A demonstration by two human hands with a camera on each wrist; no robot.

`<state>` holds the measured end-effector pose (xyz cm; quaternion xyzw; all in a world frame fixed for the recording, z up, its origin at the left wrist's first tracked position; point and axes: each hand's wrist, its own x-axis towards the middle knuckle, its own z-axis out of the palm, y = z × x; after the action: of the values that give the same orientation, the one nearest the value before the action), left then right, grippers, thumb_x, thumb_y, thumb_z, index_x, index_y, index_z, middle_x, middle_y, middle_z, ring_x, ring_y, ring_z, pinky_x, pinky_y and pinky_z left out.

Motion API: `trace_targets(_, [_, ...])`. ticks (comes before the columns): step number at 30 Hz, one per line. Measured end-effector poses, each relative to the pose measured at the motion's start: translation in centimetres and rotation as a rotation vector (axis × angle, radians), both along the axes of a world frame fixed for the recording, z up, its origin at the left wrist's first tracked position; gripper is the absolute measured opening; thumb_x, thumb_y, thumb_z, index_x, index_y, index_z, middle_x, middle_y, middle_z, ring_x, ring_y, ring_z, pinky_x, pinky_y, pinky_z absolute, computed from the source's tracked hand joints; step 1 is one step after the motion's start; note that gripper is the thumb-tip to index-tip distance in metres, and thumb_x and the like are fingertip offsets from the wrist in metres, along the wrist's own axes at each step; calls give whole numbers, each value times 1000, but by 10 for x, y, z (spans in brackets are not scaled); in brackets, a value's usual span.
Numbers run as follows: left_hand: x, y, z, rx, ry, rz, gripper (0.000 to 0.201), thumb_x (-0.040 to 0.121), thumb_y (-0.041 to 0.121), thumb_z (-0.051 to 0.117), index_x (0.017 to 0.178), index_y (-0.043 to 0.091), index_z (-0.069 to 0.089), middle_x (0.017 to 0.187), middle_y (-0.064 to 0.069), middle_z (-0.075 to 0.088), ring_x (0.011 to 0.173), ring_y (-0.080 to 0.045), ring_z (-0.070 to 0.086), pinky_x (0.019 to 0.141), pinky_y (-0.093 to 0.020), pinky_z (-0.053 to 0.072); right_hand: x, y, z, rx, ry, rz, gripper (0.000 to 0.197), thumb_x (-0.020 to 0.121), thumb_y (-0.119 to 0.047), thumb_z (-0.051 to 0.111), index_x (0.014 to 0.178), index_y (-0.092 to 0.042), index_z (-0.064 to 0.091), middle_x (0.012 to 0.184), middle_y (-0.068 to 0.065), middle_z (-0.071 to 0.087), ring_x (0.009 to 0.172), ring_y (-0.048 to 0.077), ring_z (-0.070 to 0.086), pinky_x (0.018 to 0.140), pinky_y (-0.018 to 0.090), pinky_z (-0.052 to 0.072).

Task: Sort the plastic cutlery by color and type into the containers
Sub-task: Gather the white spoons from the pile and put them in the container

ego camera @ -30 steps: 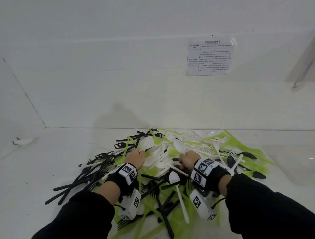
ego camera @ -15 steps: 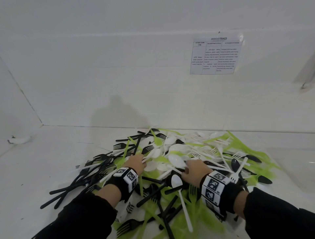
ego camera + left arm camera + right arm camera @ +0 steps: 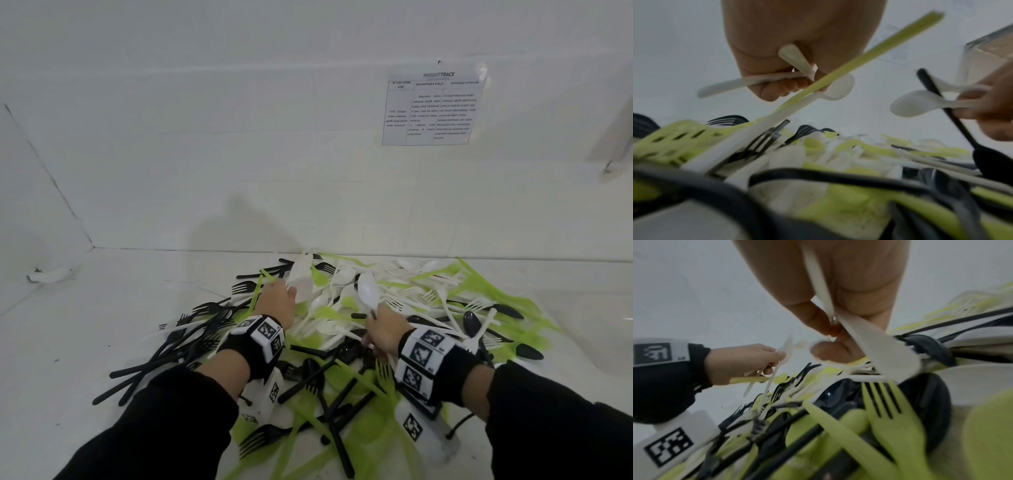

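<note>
A big mixed pile of black, white and green plastic cutlery (image 3: 359, 329) lies on the white floor against the wall. My left hand (image 3: 279, 301) is over the pile's left middle and grips several white spoons (image 3: 797, 76) by their handles; a green handle (image 3: 859, 53) crosses under its fingers. My right hand (image 3: 383, 329) is over the middle of the pile and pinches white spoons (image 3: 879, 350), one bowl (image 3: 368, 291) sticking up beyond its fingers. A black spoon (image 3: 953, 116) leans against the right hand's spoons. No containers are visible on the floor.
Black forks and knives (image 3: 178, 342) fan out at the pile's left edge. Green forks (image 3: 885, 415) and black spoons lie right under my right wrist. A printed sheet (image 3: 431, 109) hangs on the white wall. A box-like corner (image 3: 990, 48) shows at the upper right in the left wrist view.
Both hands have lifted slightly from the pile with white spoons in them. The right hand drew back and rose, its spoon bowl now standing up above the heap.
</note>
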<state>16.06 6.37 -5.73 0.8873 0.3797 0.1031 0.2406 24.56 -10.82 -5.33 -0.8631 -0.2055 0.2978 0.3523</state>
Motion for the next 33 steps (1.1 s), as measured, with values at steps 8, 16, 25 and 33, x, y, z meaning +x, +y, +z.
trace_targets(8, [12,-24,21,-256,-166,60,33,97,25,40,113,-1,51,117,-18,58,107,-33,54,87,-32,40,8,21,21,346,120,-164,20,90,-23,51,76,-14,41,66,3,40,49,16,35,47,25,28])
trace_targets(16, [12,-67,20,-503,-327,-4,29,95,38,38,81,15,50,111,-27,57,104,-46,53,84,-46,47,8,30,16,325,-11,-193,25,90,-30,52,96,-5,49,83,9,50,71,25,50,55,30,41])
trace_targets(25, [-1,-77,9,-570,-444,-107,29,99,20,38,74,19,54,58,2,38,47,-11,32,44,-23,29,34,21,18,421,116,-375,5,83,-15,43,83,-10,42,67,6,39,52,20,36,51,27,31])
trace_targets(33, [-6,-86,-3,-331,-359,-173,25,96,27,45,92,10,64,67,3,50,73,-18,49,71,-29,41,32,23,12,682,582,-308,39,86,-48,51,73,-11,45,44,2,33,27,12,30,34,15,26])
